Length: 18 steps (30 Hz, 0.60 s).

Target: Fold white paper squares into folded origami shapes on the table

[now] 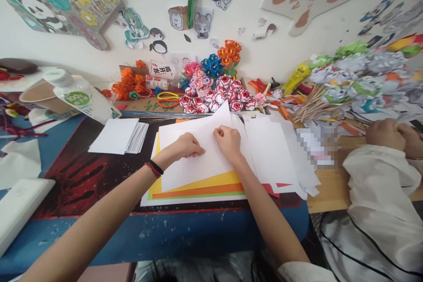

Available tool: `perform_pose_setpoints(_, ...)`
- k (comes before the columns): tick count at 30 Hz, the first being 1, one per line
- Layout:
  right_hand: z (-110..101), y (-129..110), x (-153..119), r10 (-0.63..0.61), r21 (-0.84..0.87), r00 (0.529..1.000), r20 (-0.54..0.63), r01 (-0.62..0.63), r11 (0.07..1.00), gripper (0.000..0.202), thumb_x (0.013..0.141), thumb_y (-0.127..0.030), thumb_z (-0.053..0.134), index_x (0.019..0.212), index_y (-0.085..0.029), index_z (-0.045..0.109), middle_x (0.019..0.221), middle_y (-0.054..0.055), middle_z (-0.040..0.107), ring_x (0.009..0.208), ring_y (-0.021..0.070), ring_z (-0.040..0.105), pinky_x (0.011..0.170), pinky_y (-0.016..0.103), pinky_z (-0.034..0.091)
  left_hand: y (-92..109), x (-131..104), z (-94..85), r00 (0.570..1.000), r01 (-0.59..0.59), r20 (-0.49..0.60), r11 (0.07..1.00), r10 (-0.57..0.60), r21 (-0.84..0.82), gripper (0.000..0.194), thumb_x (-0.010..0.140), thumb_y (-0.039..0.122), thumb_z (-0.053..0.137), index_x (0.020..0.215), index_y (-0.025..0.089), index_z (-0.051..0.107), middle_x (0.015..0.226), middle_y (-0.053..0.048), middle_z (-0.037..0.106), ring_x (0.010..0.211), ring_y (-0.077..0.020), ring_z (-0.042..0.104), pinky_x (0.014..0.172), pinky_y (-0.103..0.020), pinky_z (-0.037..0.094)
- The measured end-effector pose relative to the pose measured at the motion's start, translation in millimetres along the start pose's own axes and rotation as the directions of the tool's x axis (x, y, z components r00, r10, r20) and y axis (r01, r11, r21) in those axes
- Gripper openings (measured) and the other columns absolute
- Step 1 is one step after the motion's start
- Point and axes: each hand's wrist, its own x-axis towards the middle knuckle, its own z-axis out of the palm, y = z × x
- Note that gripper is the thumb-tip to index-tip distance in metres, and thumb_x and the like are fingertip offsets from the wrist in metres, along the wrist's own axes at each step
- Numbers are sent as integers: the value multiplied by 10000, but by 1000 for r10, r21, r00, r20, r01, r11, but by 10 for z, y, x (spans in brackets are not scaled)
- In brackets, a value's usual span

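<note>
My left hand [189, 146] is closed, its thumb and fingers pinched together over a white paper sheet [185, 174]. Whatever is between those fingertips is too small to make out. Close by on the right, my right hand [228, 142] is curled shut at the sheet's right side and appears to grip its edge. One corner of this sheet points up toward the flowers. Beneath it lies a stack of coloured paper [198, 189], with yellow, orange, green and white edges showing.
Small white paper squares [114, 135] lie left, more white sheets [269, 150] right. Behind stand red-and-white paper flowers [220, 97], a white bottle [79, 97] and a yellow cutter [296, 78]. At right are a co-worker's hands [386, 134] and paper flowers on sticks [346, 79].
</note>
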Motion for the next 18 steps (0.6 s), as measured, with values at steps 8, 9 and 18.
perform_pose_setpoints(8,3,3,6,6,-14,1000,19,-6,1000,290,862,-330,485,634,-201,611,560,0,593,543,131,475,564,256,256,-145,-143,-150,999,32,-1,998,-32,-54,266,628,342,703,503,143,578,414,21,482,334,-61,335,351,-231,194)
perform_pose_setpoints(9,2,4,5,4,-11,1000,20,-4,1000,289,862,-329,484,637,-202,614,562,1,595,544,132,477,565,255,258,-163,-162,-172,999,37,-2,998,-37,-59,265,630,338,702,501,143,576,414,21,481,333,-62,336,350,-232,195)
perform_pose_setpoints(18,-25,-5,-11,11,23,999,38,-12,1000,295,863,-334,474,639,-200,612,573,9,612,555,137,502,583,249,297,-434,-318,-463,999,42,33,998,-41,-53,295,634,315,706,450,149,544,377,27,439,342,-67,345,366,-229,191)
